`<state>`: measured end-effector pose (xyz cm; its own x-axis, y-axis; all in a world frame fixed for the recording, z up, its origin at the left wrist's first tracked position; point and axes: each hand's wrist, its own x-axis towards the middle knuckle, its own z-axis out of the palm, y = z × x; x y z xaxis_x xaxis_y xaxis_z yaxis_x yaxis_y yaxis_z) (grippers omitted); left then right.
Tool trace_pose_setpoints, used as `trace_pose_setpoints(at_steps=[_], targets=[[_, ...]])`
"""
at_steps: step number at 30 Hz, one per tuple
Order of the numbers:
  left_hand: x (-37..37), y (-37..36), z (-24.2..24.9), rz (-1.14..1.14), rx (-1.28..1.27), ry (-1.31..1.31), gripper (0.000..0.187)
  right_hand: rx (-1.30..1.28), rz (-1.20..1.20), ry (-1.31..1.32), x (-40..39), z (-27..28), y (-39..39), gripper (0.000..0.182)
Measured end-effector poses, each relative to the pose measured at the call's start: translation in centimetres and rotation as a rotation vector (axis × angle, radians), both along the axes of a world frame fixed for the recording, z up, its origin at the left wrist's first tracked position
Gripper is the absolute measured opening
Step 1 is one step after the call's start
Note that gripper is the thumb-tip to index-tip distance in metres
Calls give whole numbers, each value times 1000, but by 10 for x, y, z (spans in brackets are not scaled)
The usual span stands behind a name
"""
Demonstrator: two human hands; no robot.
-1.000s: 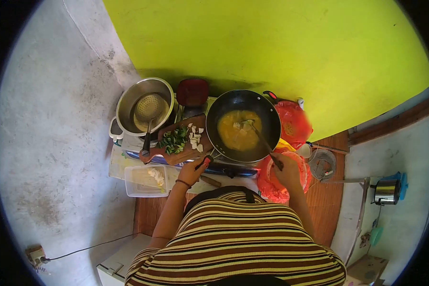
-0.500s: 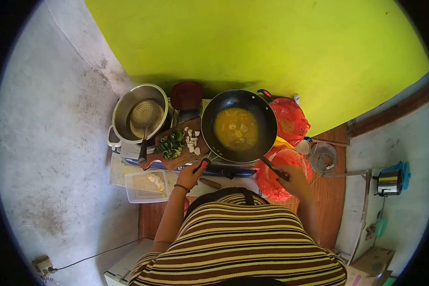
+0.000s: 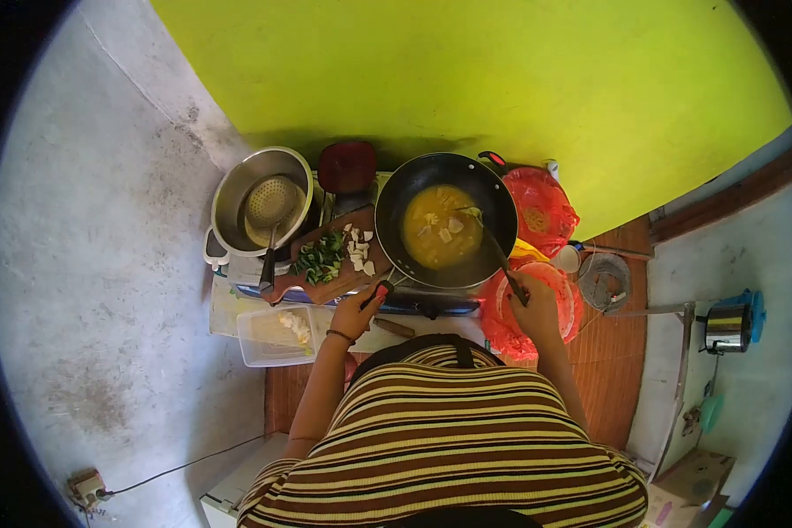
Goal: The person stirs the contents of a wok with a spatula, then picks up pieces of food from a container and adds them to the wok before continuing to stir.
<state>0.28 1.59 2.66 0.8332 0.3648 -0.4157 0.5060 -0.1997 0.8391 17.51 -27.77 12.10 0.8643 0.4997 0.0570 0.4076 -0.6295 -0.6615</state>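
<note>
A black wok (image 3: 396, 238) on the stove holds yellow-orange broth (image 3: 436, 242) with pale chunks in it. My left hand (image 3: 358, 315) is closed around the wok's black and red handle. In my right hand (image 3: 534, 308) is the dark handle of a spatula (image 3: 500, 253), its blade showing at the right side of the broth. Just left of the wok lies a wooden cutting board (image 3: 277, 286), bearing chopped green leaves (image 3: 319, 258) and white pieces (image 3: 358, 249).
A steel pot (image 3: 224, 207) with a skimmer (image 3: 270, 204) inside stands at the left. A clear plastic container (image 3: 260, 348) and a knife handle (image 3: 394, 327) lie in front. Red plastic bags (image 3: 546, 207) are at the right, near a wire-like basket (image 3: 605, 283).
My right hand has moved slightly up and left, turning the spatula steeper; its blade now shows in the broth. My left hand keeps its hold on the wok handle.
</note>
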Motion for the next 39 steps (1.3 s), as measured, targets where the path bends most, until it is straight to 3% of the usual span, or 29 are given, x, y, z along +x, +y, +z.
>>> trace_pose_setpoints(at_steps=[8, 11, 17, 20, 26, 32, 39], targets=[[0, 0, 0, -2, 0, -14, 35, 59, -30, 341, -1, 16, -26, 33], [1, 2, -1, -23, -12, 18, 35, 165, -179, 623, -1, 28, -34, 37], [1, 0, 1, -3, -4, -7, 31, 414, -300, 695, -5, -1, -27, 36], [1, -2, 5, 11, -7, -6, 29, 476, -294, 650, -6, -27, -19, 34], [1, -1, 3, 12, -13, 10, 29, 567, -317, 800, -5, -46, -6, 32], [1, -2, 7, 1, 27, 3, 32, 685, -376, 1013, 2, -43, 3, 31], [0, -1, 0, 7, -18, -9, 35, 774, -289, 1049, 3, -27, -7, 31]])
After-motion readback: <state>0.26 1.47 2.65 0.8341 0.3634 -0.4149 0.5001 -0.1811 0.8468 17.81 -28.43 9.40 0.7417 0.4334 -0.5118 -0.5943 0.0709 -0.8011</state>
